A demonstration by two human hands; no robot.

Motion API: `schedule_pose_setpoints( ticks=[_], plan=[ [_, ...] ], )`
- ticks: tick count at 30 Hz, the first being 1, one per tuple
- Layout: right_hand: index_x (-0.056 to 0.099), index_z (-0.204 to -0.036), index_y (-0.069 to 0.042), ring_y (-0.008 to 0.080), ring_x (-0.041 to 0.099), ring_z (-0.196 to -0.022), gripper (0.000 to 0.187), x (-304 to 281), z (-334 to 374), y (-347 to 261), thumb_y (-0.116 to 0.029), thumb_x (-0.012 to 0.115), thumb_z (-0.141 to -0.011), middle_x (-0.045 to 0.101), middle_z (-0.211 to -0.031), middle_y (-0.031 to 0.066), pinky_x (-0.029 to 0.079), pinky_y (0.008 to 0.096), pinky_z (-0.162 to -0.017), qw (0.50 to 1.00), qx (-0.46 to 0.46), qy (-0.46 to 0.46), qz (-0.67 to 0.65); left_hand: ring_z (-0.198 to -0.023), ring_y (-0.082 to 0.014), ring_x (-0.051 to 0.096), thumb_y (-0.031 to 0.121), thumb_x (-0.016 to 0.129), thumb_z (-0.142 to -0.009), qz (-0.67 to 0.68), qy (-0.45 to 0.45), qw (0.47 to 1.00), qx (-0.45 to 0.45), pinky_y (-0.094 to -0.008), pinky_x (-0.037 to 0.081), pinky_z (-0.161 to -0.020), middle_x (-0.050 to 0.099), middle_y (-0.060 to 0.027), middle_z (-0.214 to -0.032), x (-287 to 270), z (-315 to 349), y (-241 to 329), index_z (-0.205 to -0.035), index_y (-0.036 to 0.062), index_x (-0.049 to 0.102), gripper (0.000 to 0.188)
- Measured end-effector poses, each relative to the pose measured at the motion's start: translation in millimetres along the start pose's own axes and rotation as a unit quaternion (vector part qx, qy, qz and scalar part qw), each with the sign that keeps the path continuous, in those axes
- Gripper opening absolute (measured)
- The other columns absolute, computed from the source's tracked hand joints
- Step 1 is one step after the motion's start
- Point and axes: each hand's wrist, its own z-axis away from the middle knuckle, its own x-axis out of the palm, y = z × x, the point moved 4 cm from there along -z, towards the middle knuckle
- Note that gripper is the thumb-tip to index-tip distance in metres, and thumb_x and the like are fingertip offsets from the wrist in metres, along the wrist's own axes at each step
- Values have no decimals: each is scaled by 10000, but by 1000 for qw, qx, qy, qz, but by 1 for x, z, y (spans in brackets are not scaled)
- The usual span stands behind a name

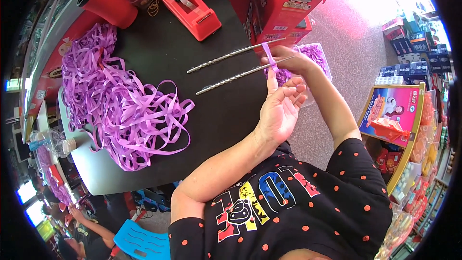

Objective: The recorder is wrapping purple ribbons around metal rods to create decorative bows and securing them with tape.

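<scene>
Two slim metal rods (225, 82) with twisted shafts lie side by side over the dark table's right part. A purple ribbon (267, 52) is looped around both near their right ends. My left hand (280, 114) is palm up below the loop. One of its fingers stretches up to the ribbon at the lower rod, and the others are loosely curled and apart. My right hand (292, 61) reaches in behind the rods, its fingers closed at the ribbon and partly hidden by it. More purple ribbon bunches between my hands.
A big heap of purple ribbon (113, 98) covers the table's (211, 125) left side. Behind it stand a red cup (108, 2) and a red tape dispenser (190, 9). Red cartons (293, 2) and a clear box (328, 70) of ribbon stand right. Another person's arm (94, 226) shows lower left.
</scene>
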Motion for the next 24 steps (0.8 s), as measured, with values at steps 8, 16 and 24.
schedule_pose_setpoints(
  ticks=[8, 16, 24],
  plan=[
    [679, -949, -48, 160, 589, -777, 165, -1, 66, -92, -159, 655, -829, 617, -820, 68, 476, 310, -675, 898, -225, 233, 297, -1001, -191, 527, -4, 509, -810, 5, 14, 1000, -2, -356, 403, -887, 535, -72, -1125, 2, -3, -1, -1493, 323, -53, 943],
    [689, -1065, -99, 197, 548, -959, 318, -10, 72, -98, 13, 574, -791, 545, -998, 55, 461, 300, -825, 827, -291, 142, 460, -962, -189, 544, -15, 505, -802, -11, 24, 1000, -7, -357, 441, -829, 532, -82, -1141, 5, -3, 0, -1490, 299, -2, 910],
    [674, -1030, 2, 121, 620, -838, 320, -14, 10, -72, -236, 712, -819, 691, -878, 66, 479, 272, -767, 965, -111, 112, 209, -955, -237, 589, 151, 452, -939, -23, 55, 992, -107, -400, 487, -809, 607, -105, -1093, 5, 20, -16, -1395, 187, 328, 474]
  ],
)
